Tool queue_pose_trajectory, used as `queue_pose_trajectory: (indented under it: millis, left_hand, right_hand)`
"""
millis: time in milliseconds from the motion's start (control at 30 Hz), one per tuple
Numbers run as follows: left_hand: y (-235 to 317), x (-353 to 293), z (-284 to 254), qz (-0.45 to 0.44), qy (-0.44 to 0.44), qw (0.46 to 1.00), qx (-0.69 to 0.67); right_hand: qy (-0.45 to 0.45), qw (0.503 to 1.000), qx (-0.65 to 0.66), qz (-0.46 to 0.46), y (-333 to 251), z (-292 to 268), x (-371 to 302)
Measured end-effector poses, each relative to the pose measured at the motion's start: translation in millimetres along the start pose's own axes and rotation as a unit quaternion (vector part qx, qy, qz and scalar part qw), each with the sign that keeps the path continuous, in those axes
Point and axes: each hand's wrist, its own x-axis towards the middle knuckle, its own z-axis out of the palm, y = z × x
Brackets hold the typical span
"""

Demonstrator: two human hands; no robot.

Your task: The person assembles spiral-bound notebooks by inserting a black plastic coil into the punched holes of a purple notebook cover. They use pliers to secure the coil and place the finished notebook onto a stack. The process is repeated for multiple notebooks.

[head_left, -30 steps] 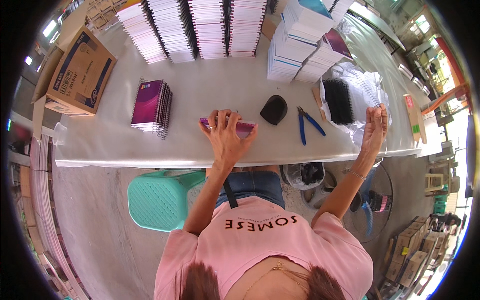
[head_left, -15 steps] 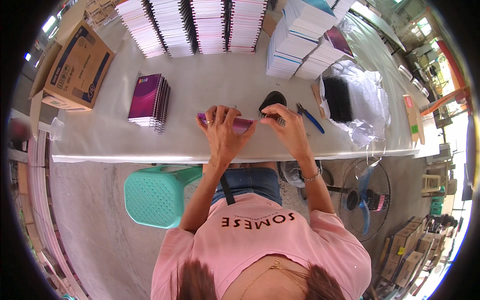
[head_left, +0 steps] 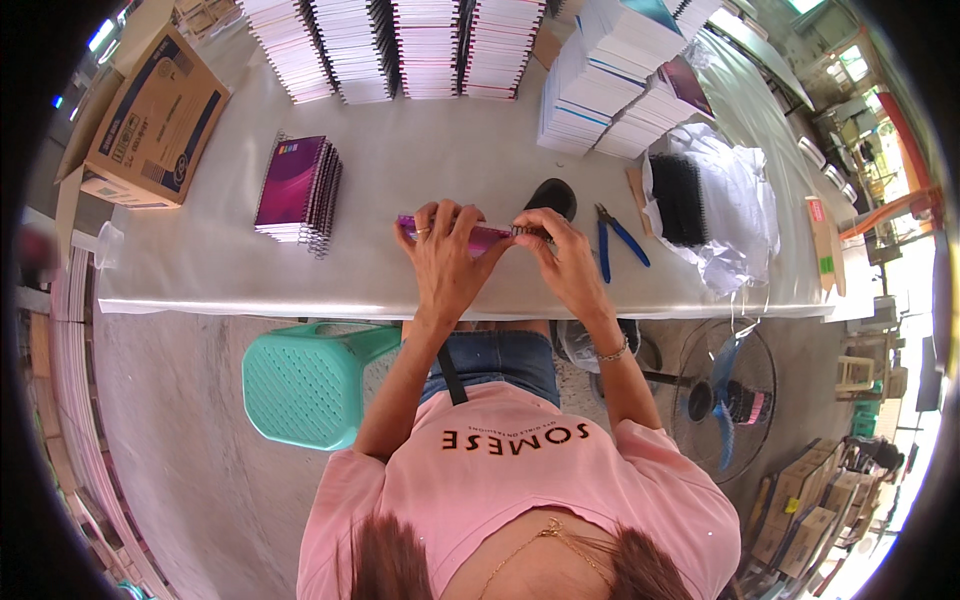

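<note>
Head camera view, looking down: a slim purple notebook [head_left: 484,239] is clamped between the thumb and fingers of the left hand [head_left: 447,258], with its long side running left to right, above the near part of a pale covered counter [head_left: 420,150]. At the notebook's right end, a dark wire coil [head_left: 522,231] is pinched by the fingertips of the right hand [head_left: 568,262]. The two hands are held close together, with only a narrow gap between them. Whether the notebook rests on the counter cannot be told, as it is partly covered by fingers.

Just beyond the right hand, a rounded black object [head_left: 553,196] is partly hidden. To its right, a pair of blue-handled pliers [head_left: 624,240] is laid open, jaws pointing away from the person. Farther right, a bundle of black coils [head_left: 678,200] is set on crumpled white plastic wrapping [head_left: 738,190].

Well to the left of the hands, a small stack of purple spiral notebooks [head_left: 294,190] is placed, and beyond it an open cardboard box [head_left: 160,118]. Along the far side, tall stacks of bound books [head_left: 425,50] are lined up, with blue-edged paper stacks [head_left: 578,105] to their right. Below the counter, a green plastic stool [head_left: 300,390] is seen on the left and a standing fan [head_left: 722,398] on the right.
</note>
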Motion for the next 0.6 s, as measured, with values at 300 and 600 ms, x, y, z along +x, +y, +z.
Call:
queue_pose_trajectory:
  millis: [300, 600]
  left_hand:
    - [-3, 1, -7, 0.018, -0.022, 1.0, 0.002]
    - [-3, 2, -8, -0.005, -0.05, 0.999, 0.0]
  right_hand:
    - [-0.02, 0.997, -0.068, -0.008, -1, 2, 2]
    - [0.019, 0.992, -0.118, -0.037, 0, 11, 6]
